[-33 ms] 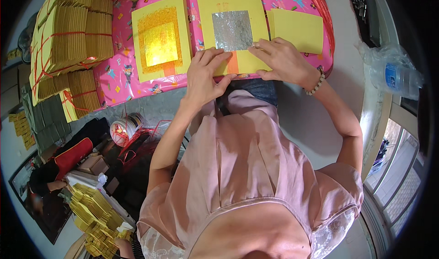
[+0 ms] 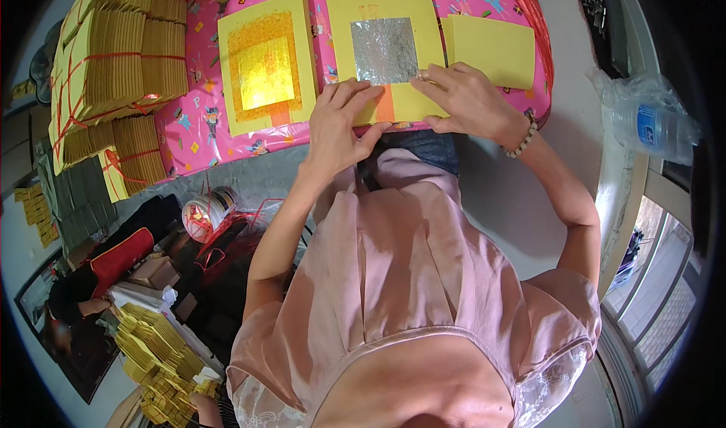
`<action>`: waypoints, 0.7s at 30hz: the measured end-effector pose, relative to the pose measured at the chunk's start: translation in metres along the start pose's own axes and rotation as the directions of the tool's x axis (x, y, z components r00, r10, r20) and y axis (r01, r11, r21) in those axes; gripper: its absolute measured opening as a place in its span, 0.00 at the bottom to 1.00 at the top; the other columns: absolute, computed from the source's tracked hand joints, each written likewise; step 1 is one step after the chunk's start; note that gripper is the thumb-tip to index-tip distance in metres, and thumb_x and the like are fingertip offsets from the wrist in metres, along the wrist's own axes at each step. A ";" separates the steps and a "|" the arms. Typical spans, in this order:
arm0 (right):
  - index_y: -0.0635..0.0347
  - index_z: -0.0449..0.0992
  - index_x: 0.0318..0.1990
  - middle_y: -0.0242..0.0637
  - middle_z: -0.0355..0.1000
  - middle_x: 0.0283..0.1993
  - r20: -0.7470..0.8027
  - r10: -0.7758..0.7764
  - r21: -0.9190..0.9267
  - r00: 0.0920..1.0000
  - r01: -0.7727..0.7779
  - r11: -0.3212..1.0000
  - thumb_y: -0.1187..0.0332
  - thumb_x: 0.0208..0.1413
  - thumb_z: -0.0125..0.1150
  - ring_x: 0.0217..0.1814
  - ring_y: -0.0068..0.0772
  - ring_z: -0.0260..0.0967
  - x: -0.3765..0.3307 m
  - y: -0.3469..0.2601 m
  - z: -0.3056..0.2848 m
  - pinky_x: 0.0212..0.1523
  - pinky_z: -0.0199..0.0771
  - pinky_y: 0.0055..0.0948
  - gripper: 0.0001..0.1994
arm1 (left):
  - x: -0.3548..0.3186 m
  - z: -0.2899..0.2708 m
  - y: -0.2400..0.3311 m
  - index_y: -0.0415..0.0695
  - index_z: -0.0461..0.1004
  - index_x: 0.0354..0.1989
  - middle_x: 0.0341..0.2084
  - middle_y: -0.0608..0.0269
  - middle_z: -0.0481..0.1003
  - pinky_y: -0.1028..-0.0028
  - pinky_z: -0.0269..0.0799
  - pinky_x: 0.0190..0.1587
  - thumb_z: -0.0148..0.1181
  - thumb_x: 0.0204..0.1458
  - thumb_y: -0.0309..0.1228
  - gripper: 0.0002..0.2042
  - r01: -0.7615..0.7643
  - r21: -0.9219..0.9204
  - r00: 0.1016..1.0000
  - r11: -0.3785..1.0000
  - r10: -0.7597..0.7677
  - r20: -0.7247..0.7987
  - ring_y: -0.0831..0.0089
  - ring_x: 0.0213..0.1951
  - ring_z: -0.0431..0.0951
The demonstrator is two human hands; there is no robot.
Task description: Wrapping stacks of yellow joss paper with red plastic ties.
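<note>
Bundles of yellow paper (image 2: 113,65) tied with red string are stacked at the far left of the pink counter (image 2: 198,129). A clear plastic bottle (image 2: 650,122) lies to the right, a reel of red string (image 2: 206,212) lower left.

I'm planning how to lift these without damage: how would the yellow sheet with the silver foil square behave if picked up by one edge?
The yellow sheet with the silver foil square looks thin and flat, so it would probably droop and weigh little. The foil looks crinkled, so rough handling may crease or tear it. Both the left hand and right hand rest on its near edge, which suggests it slides easily on the pink patterned cloth.
</note>
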State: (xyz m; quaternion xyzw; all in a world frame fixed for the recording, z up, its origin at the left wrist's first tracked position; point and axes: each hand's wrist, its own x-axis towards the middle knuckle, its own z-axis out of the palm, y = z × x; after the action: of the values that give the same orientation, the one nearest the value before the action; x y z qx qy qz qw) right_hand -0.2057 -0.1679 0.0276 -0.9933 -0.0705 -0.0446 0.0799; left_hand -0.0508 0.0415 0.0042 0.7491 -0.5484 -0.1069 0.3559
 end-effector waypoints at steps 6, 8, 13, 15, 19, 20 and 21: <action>0.61 0.69 0.57 0.40 0.70 0.50 0.181 0.063 -0.077 0.982 -0.049 0.996 0.57 0.44 0.68 0.48 0.35 0.73 0.004 -0.012 -0.005 0.51 0.71 0.32 0.32 | 0.000 0.000 0.001 0.44 0.78 0.50 0.47 0.57 0.76 0.63 0.70 0.54 0.74 0.40 0.33 0.25 -0.001 0.011 1.000 1.000 0.001 0.001 0.56 0.50 0.73; 0.64 0.68 0.58 0.40 0.70 0.50 0.187 0.084 -0.112 0.979 -0.063 0.992 0.59 0.44 0.68 0.48 0.35 0.73 0.005 -0.015 -0.003 0.51 0.71 0.31 0.32 | 0.001 0.000 0.002 0.44 0.78 0.50 0.47 0.57 0.76 0.63 0.70 0.54 0.74 0.40 0.34 0.25 0.006 0.014 1.000 1.000 -0.006 0.001 0.56 0.50 0.73; 0.67 0.66 0.59 0.41 0.71 0.49 0.156 0.135 -0.218 0.979 -0.099 0.971 0.65 0.42 0.67 0.49 0.35 0.73 0.007 -0.029 0.007 0.48 0.73 0.29 0.34 | 0.000 0.001 -0.001 0.45 0.78 0.50 0.47 0.58 0.76 0.62 0.71 0.54 0.75 0.39 0.34 0.25 0.010 0.025 1.000 1.000 -0.010 0.001 0.57 0.50 0.73; 0.68 0.65 0.59 0.42 0.71 0.48 0.155 0.141 -0.254 0.978 -0.099 0.962 0.66 0.41 0.67 0.49 0.35 0.73 0.007 -0.031 0.007 0.47 0.74 0.28 0.34 | 0.000 0.001 -0.001 0.46 0.78 0.50 0.47 0.58 0.76 0.63 0.71 0.53 0.75 0.39 0.34 0.26 0.008 0.029 1.000 1.000 -0.008 0.000 0.57 0.50 0.73; 0.68 0.65 0.59 0.40 0.70 0.45 0.160 0.136 -0.302 0.978 -0.082 0.950 0.67 0.41 0.66 0.47 0.34 0.73 0.009 -0.032 0.008 0.45 0.74 0.27 0.34 | 0.001 -0.001 -0.002 0.46 0.78 0.51 0.47 0.59 0.76 0.63 0.71 0.53 0.76 0.38 0.35 0.27 0.001 0.042 1.000 0.999 -0.002 0.009 0.57 0.49 0.74; 0.69 0.65 0.59 0.39 0.70 0.44 0.166 0.140 -0.322 0.976 -0.081 0.943 0.66 0.42 0.66 0.46 0.34 0.73 0.009 -0.032 0.008 0.45 0.74 0.27 0.34 | 0.001 -0.001 -0.001 0.46 0.77 0.51 0.47 0.59 0.76 0.63 0.71 0.53 0.76 0.38 0.35 0.27 -0.003 0.046 1.000 0.999 0.002 0.012 0.57 0.49 0.74; 0.69 0.65 0.59 0.39 0.70 0.44 0.165 0.140 -0.322 0.976 -0.080 0.943 0.66 0.42 0.66 0.46 0.34 0.73 0.009 -0.032 0.009 0.45 0.74 0.27 0.34 | 0.001 -0.001 -0.001 0.46 0.77 0.51 0.47 0.59 0.76 0.63 0.71 0.53 0.76 0.38 0.35 0.27 -0.003 0.046 1.000 0.999 0.002 0.011 0.57 0.49 0.74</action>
State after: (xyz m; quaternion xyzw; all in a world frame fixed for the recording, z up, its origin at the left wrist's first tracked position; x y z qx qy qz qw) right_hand -0.2006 -0.1340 0.0244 -0.9955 -0.0138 0.0420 -0.0834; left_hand -0.0492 0.0414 0.0046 0.7559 -0.5536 -0.0978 0.3356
